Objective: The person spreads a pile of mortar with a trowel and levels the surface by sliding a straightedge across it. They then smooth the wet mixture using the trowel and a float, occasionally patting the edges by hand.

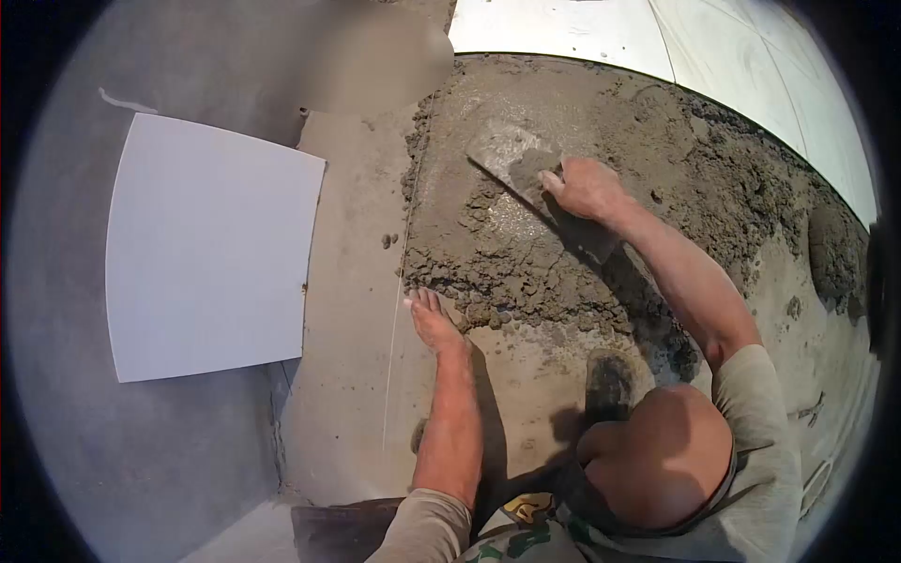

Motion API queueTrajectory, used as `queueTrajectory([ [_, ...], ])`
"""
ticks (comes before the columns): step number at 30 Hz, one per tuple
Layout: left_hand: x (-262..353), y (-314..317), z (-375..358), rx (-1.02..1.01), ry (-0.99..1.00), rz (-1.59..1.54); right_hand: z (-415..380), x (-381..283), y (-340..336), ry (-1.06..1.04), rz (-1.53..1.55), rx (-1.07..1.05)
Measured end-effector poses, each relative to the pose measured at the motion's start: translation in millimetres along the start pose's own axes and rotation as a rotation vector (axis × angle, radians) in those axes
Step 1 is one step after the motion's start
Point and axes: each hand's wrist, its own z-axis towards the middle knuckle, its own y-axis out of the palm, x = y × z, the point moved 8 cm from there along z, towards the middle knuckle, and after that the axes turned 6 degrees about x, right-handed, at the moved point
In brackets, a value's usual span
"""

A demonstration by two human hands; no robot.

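My right hand (pixel 589 190) is wrapped round a flat steel trowel (pixel 496 148), whose long blade lies slanted on the wet mortar (pixel 526 281). Some mortar clings to the top of the blade, and the handle is mostly hidden under my fingers. At the near left corner of the mortar bed, my left hand (pixel 435 324) reaches out with its fingers extended. Its fingertips are at the crumbly mortar edge, close to a thin line on the floor; nothing is visible in it.
A large white tile (pixel 211 253) lies left of the mortar. Laid white tiles (pixel 563 28) border the bed at the far side and right. A darker mortar heap (pixel 835 253) sits at the right edge. A round blurred patch covers the top. My bare knee (pixel 671 455) is near.
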Motion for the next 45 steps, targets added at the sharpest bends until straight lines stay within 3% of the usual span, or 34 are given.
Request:
queueTrajectory([
  [1,-1.1,2.7,-4.6,0.003,-0.008,0.0,-5.3,-0.4,-0.2,0.002,-0.006,-0.006],
  [3,3.0,9.0,-11.6,0.03,0.009,0.037,-26.5,-10.8,25.2,0.003,0.187,-0.277],
  [8,1.6,16.0,-5.9,-0.027,0.012,0.023,-86.9,-38.7,72.1,-0.255,0.11,-0.319],
  [14,0.0,14.1,-6.5,-0.025,-0.064,0.058,-138.2,-4.4,57.4,-0.23,0.048,-0.376],
  [17,-43.8,-10.7,43.6,-0.076,-0.064,-0.051,-161.4,45.0,19.5,-0.035,0.146,-0.214],
  [19,12.1,23.4,-23.3,-0.006,-0.145,0.028,-179.0,97.0,3.3,0.092,0.239,-0.08],
  [21,7.8,12.8,-2.3,0.011,-0.051,0.121,-197.4,126.8,-24.3,0.146,0.359,0.054],
  [23,2.4,11.6,7.4,0.006,-0.052,0.123,-234.9,175.5,-37.0,0.61,0.991,0.046],
  [25,4.9,15.3,5.8,0.014,-0.032,0.124,-263.6,237.6,-46.0,0.756,1.084,0.159],
  [27,10.2,15.3,3.4,0.075,-0.059,0.15,-297.5,296.2,-52.9,0.952,0.902,0.313],
  [29,5.0,6.2,15.5,0.085,-0.08,0.181,-326.3,378.0,-56.2,0.95,0.276,0.558],
  [31,-12.7,-3.2,40.0,0.079,-0.106,0.183,-356.5,443.1,-40.3,1.059,0.091,0.703],
  [34,1.7,3.6,22.6,0.055,-0.056,0.148,-372.7,489.8,-37.4,1.153,-0.136,0.705],
  [37,-2.7,-4.6,30.6,0.037,-0.085,0.178,-363.2,531.0,-22.7,1.316,0.147,0.65],
  [38,-0.3,-5.0,27.5,0.05,-0.048,0.154,-347.5,493.8,-46.1,1.333,0.242,0.664],
  [41,-14.8,-23.9,47.0,0.05,0.006,0.153,-314.1,530.9,-46.8,1.303,0.153,0.666],
  [43,-10.5,-16.2,45.8,-0.073,0.099,0.225,-299.8,545.7,-48.3,1.281,0.103,0.649],
  [45,-10.6,-20.0,38.9,-0.026,0.077,0.247,-286.4,555.6,-52.7,1.258,0.05,0.628],
])
